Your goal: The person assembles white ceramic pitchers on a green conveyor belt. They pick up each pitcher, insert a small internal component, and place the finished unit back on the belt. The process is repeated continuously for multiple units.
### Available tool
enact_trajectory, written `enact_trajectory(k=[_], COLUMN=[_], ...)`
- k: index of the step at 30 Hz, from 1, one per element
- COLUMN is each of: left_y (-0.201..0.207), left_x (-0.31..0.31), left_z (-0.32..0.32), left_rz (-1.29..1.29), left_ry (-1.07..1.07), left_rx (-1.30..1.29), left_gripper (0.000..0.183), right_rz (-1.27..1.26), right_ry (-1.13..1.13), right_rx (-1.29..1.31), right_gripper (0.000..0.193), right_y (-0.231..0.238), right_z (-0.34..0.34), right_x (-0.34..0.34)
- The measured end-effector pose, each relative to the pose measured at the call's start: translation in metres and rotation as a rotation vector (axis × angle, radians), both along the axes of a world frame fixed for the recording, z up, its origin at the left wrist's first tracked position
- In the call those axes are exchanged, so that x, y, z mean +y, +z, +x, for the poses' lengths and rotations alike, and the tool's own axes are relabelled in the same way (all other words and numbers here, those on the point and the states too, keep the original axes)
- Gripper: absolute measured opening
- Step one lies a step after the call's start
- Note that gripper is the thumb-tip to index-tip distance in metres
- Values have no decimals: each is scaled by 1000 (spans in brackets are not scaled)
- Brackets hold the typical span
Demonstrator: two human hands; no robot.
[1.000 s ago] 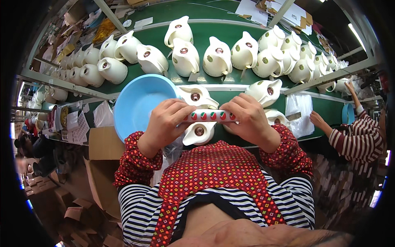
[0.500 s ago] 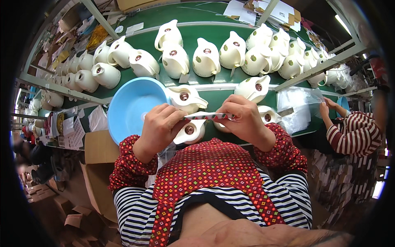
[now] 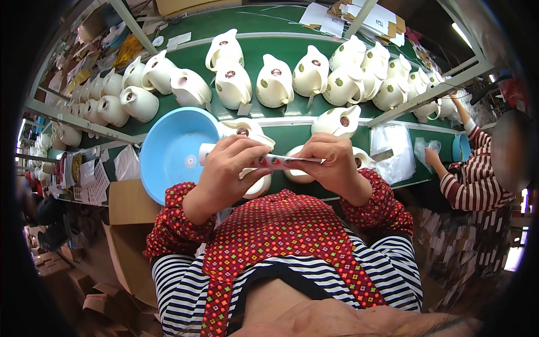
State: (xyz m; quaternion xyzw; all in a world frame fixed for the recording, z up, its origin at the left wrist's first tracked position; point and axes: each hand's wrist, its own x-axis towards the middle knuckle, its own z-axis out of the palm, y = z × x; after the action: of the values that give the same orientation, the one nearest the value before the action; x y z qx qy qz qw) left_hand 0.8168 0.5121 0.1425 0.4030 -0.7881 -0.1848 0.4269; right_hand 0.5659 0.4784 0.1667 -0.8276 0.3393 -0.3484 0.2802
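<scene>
Between my two hands, over the bench edge, is a narrow white strip [image 3: 275, 162] with small red and green printed shapes; it looks like a curled or folded sheet of stickers. My left hand [image 3: 227, 171] is closed on its left part, and a white rolled end [image 3: 206, 151] sticks out beyond those fingers. With thumb and fingers my right hand [image 3: 334, 165] pinches the right end. Cream jugs stand just behind and below the hands: one jug [image 3: 339, 121] beyond the right hand, another jug [image 3: 247, 129] beyond the left, and one partly hidden jug [image 3: 257, 186] under the strip.
A blue basin [image 3: 174, 149] sits left of my left hand. Several cream jugs [image 3: 275, 84] line the green belt [image 3: 281, 42] behind a metal rail. Clear plastic bags [image 3: 393, 151] lie at right, near a co-worker in a striped sleeve [image 3: 469, 188]. An open cardboard box [image 3: 132, 205] stands at left.
The strip has turned in my hands, and its white rolled end now shows left of my left hand. The co-worker has lifted one arm toward the far jugs and holds a plastic bag.
</scene>
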Motion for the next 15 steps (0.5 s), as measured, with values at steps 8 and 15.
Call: enact_trajectory(k=[8,15], left_y=[-8,-10], left_x=[0,-11], left_z=[5,17], left_rz=[559,857], left_ry=[-65,-157], left_rx=[341,443], left_gripper=[11,16], right_rz=[-267,-605], right_ry=[27,48], right_rx=[35,123], right_gripper=[28,27], right_y=[6,7], right_z=[4,7], right_x=[-8,-13])
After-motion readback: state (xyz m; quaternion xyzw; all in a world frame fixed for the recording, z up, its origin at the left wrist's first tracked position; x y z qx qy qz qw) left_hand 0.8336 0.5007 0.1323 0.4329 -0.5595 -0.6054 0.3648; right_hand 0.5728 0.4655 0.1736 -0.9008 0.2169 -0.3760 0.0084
